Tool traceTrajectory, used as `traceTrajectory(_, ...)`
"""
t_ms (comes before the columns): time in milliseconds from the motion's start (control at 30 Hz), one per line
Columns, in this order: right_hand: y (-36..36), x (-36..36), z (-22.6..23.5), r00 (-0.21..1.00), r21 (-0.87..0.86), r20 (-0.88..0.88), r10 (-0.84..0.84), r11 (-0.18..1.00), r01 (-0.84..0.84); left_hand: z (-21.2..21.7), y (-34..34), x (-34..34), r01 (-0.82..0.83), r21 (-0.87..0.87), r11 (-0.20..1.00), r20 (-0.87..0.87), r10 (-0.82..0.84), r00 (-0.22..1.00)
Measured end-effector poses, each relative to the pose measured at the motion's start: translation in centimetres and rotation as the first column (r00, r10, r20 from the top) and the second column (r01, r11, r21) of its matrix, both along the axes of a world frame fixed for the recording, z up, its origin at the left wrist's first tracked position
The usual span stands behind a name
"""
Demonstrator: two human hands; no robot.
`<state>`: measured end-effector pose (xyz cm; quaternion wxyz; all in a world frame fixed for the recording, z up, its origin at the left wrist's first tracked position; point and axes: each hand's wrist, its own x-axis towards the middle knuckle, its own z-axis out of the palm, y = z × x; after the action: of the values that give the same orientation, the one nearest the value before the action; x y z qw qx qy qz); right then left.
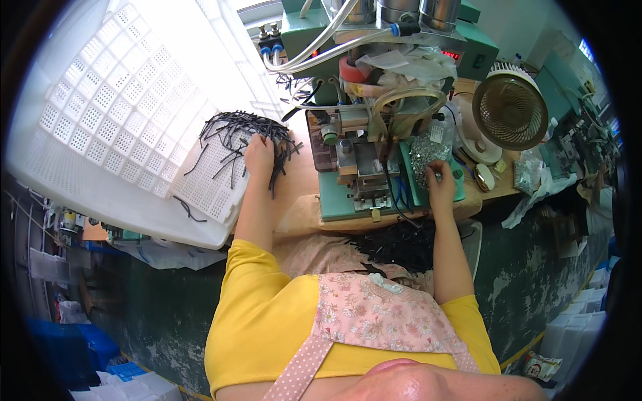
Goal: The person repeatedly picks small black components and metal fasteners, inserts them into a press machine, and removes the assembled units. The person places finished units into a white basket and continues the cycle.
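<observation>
My left hand [259, 155] rests curled on the black strips [249, 134] — right hand [440, 184] pinches among small metal pieces [428, 150], strips lying leftward.

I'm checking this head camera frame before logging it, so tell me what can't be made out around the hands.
Head view only:
- Left hand fingertips: buried in the pile of thin black cords on the white perforated plastic tray.
- Right hand: whether it pinches anything from the heap of small silver metal pieces is too small to tell.
- Green bench machine: top cut off by the picture edge.

Left hand [259, 155] on black strips [251, 130]; right hand [440, 184] at metal bits [428, 150].
</observation>
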<state>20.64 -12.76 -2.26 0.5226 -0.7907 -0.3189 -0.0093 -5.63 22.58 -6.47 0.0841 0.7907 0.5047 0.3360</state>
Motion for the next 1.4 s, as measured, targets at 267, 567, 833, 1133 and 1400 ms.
traceTrajectory(267, 3.2, -5.7, 6.1, 0.957, 0.124, 0.114, 0.265, 0.952, -0.278, 4.9, -7.5, -0.8, 0.414, -0.097, 0.905, 0.682, -0.242, 0.690)
traceTrajectory(567, 4.7, -7.7, 5.8, 0.931, 0.330, -0.132, 0.340, 0.901, -0.283, 10.6, -19.4, 2.0, 0.475, 0.634, 0.610, 0.210, -0.727, 0.654)
traceTrajectory(833, 2.6, -4.8, 5.8, 0.954, 0.205, 0.236, 0.186, 0.950, -0.236, 9.9, -22.5, 7.3, 0.656, 0.616, 0.436, 0.084, -0.865, 0.496)
traceTrajectory(1133, -3.4, 2.3, 2.2, 0.982, 0.367, 0.124, -0.145, 0.926, 0.091, 9.2, -23.0, 7.4, 0.640, 0.679, 0.360, 0.033, -0.886, 0.463)
traceTrajectory(1400, -6.3, 4.0, -2.6, 0.864, -0.418, 0.491, 0.110, 0.900, 0.122, 8.5, -22.5, 7.9, 0.624, 0.705, 0.336, 0.043, -0.899, 0.436)
